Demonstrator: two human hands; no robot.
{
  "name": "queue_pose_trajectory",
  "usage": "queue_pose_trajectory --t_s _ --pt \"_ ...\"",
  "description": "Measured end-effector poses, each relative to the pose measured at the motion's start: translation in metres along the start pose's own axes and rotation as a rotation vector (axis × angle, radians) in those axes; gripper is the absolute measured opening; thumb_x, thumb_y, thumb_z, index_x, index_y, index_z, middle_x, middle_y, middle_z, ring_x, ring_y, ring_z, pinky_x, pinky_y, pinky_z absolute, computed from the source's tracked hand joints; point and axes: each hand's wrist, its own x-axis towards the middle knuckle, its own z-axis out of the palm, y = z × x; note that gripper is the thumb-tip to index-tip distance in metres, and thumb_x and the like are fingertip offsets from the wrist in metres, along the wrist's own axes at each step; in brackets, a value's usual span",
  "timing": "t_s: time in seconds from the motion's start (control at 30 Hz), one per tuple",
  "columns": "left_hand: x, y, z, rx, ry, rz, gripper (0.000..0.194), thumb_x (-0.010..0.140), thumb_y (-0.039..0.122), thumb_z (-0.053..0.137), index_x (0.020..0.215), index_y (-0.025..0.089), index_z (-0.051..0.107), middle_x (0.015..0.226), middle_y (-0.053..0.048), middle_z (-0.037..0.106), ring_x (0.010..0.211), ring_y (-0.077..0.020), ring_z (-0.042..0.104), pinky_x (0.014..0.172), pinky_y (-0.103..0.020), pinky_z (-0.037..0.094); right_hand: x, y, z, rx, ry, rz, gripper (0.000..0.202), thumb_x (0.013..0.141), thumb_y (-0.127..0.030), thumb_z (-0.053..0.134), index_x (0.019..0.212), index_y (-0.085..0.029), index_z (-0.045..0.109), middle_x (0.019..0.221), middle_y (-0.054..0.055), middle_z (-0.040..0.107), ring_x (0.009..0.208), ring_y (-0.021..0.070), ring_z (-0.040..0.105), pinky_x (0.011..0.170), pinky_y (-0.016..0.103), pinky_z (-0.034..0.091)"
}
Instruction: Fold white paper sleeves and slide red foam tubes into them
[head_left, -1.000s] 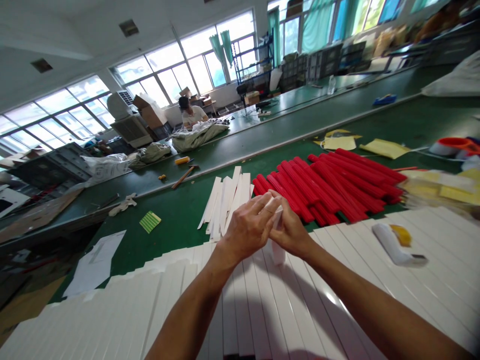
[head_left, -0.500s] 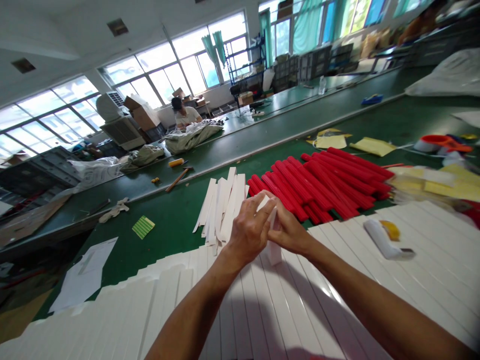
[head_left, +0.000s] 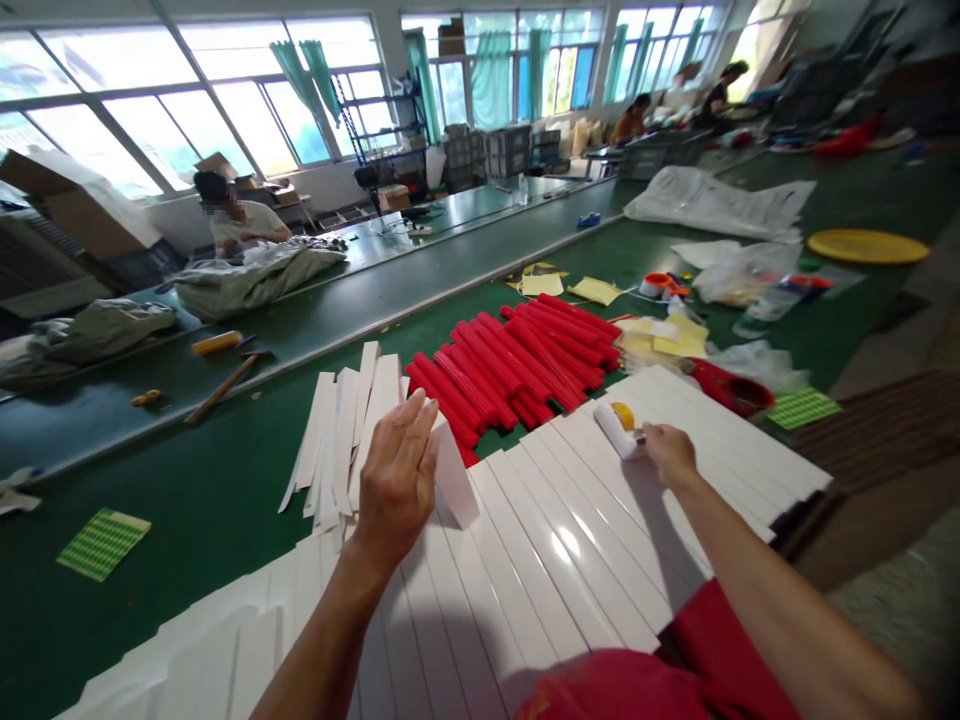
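My left hand [head_left: 397,470] is pressed along the left side of a narrow white box [head_left: 455,475], its fingers straight and close together and its thumb hidden. The box stands tilted on a row of long white flat strips [head_left: 540,520]. On the right, my right hand [head_left: 670,455] has its fingers closed at the near end of a small white tape dispenser [head_left: 616,432] with a yellow roll, which rests on the strips. Beyond my left hand lies a loose pile of thin white strips [head_left: 330,440]. Behind the box are several red tubes [head_left: 487,365].
Yellow papers [head_left: 596,290], an orange-rimmed tape roll [head_left: 656,286] and a red tape dispenser [head_left: 731,388] lie to the right. A hammer [head_left: 221,390] and a green label sheet [head_left: 103,543] are on the left. A person [head_left: 240,222] sits across the green table [head_left: 420,270].
My right hand has left the white box and moved right to the tape dispenser. My left hand stays at the box. The view has turned to the right.
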Motion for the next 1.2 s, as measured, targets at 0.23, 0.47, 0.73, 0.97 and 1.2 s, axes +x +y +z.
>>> queue_pose_trajectory --t_s 0.23,0.47,0.73,0.97,1.2 --pt "-0.001 0.006 -0.001 -0.016 -0.009 -0.005 0.046 0.091 0.009 0.056 0.136 0.017 0.051 0.131 -0.017 0.060 0.126 -0.0289 0.056 0.101 -0.050 0.051 0.002 0.007 0.010 0.264 -0.216 0.251 0.023 0.093 -0.035 0.063 0.087 -0.012 0.062 0.067 -0.004 0.057 0.052 0.0061 0.051 0.050 0.020 0.044" --pt "-0.002 0.009 -0.003 -0.017 0.002 0.001 0.044 0.091 0.008 0.056 0.134 0.015 0.052 0.129 -0.018 0.062 0.125 -0.0286 0.056 0.100 -0.049 0.051 0.005 -0.001 -0.002 0.507 -0.325 0.397 0.014 0.095 -0.027 0.059 0.094 -0.013 0.060 0.077 -0.002 0.059 0.060 0.0070 0.055 0.057 0.022 0.052" --pt "-0.004 0.007 -0.002 -0.026 0.011 0.011 0.043 0.090 0.008 0.055 0.133 0.014 0.052 0.128 -0.018 0.062 0.124 -0.0288 0.057 0.100 -0.049 0.051 -0.008 0.032 -0.012 0.788 -0.338 0.310 0.020 0.066 -0.006 0.069 0.057 -0.016 0.054 0.060 0.002 0.063 0.063 0.0160 0.064 0.065 0.029 0.060" --pt "-0.005 0.006 -0.004 -0.042 -0.009 -0.020 0.049 0.092 0.014 0.053 0.140 0.015 0.045 0.134 -0.018 0.058 0.128 -0.0277 0.053 0.103 -0.049 0.049 -0.023 0.052 0.005 0.832 -0.382 0.300 0.022 0.057 -0.017 0.076 0.061 -0.019 0.055 0.052 0.000 0.055 0.046 0.0129 0.053 0.046 0.026 0.056" --pt "-0.006 -0.002 -0.001 -0.067 -0.004 -0.112 0.053 0.095 0.022 0.049 0.146 0.014 0.035 0.140 -0.019 0.054 0.128 -0.0255 0.053 0.104 -0.045 0.049 -0.021 0.057 0.013 0.848 -0.463 0.297 0.024 0.055 -0.012 0.070 0.058 -0.022 0.048 0.048 -0.004 0.042 0.038 0.0069 0.040 0.032 0.018 0.040"
